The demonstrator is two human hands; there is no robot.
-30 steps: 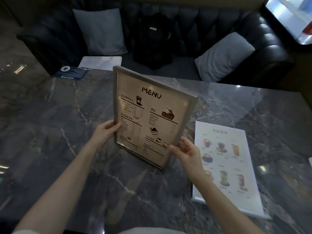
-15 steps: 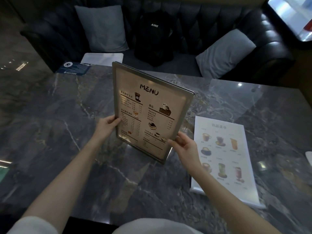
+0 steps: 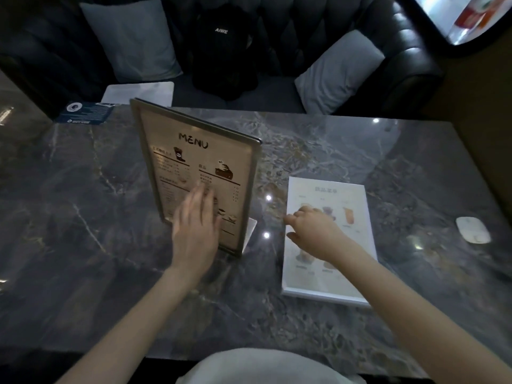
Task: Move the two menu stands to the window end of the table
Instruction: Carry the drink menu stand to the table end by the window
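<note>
sofa dark, tufted, past the fingertips beyond the table | black bag marked AIWE, centre seat | grey cushions and either side of bag | blue card far-left table corner | white oval object right of the fingers

You see a polished grey veined marble counter, glossy with light reflections. The upright brushed-metal-framed menu stand holds a matt beige printed sheet. The flat white clear-plastic menu stand looks smooth. The black tufted leather sofa shines softly.
</note>
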